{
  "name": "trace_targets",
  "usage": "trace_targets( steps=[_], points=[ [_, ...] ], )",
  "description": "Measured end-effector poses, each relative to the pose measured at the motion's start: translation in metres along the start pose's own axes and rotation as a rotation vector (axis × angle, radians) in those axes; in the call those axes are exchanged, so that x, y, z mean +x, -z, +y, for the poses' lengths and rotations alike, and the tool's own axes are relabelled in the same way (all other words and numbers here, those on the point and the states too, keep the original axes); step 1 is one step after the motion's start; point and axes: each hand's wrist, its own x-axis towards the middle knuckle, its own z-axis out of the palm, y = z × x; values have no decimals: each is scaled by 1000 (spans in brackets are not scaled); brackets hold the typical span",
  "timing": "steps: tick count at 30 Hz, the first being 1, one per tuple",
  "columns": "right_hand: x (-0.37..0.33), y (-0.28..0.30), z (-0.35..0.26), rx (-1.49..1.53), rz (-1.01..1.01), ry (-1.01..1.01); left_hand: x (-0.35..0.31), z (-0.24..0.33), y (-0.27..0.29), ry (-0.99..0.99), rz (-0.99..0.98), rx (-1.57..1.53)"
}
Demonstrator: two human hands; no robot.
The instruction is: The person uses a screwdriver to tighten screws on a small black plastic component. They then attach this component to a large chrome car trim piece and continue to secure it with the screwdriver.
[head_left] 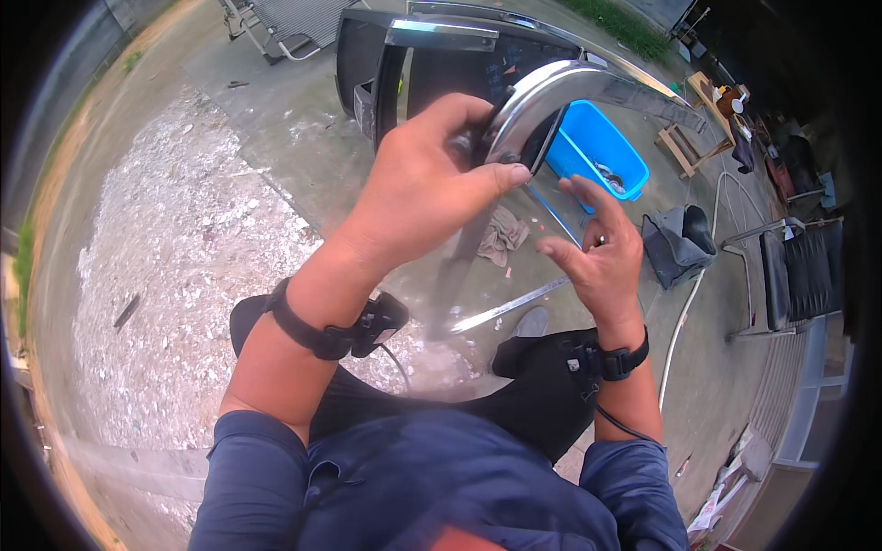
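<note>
A bent, flat chrome metal tube (548,81), part of a chair frame, is in my left hand (413,174). The thumb lies along its near side by a hole or bolt, and the fingers go behind it, partly hidden. Its lower stretch is smeared by motion. Just right of the tube hovers my right hand (608,253), thumb and forefinger apart. Something small and shiny shows among its curled fingers; I cannot tell what. Beyond my left hand stands a black chair panel (450,78) with chrome edges.
A blue plastic bin (597,138) holds small metal parts. A rag (503,234) and a chrome strip (510,305) lie on the ground. At right are a dark bag (678,243), a white hose (681,321) and a black chair (807,275). Pale flaky debris (184,248) covers the left ground.
</note>
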Motion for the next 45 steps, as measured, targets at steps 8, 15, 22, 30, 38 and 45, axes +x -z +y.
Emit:
trace_targets(
  steps=[8,15,22,30,38,45],
  points=[
    [-15,-27,44,-85,210,76,45,-3,-98,-227,49,249],
    [2,30,89,-40,327,-131,53,-91,-49,324,55,-365],
    [12,61,117,146,403,-162,46,-279,103,619,719,-840],
    [9,71,108,-13,454,-215,95,-347,108,565,791,-1002],
    [37,65,80,-355,420,-260,96,-357,114,454,676,-1274],
    [66,87,83,-249,437,-200,127,-340,124,405,622,-1226]
  ],
)
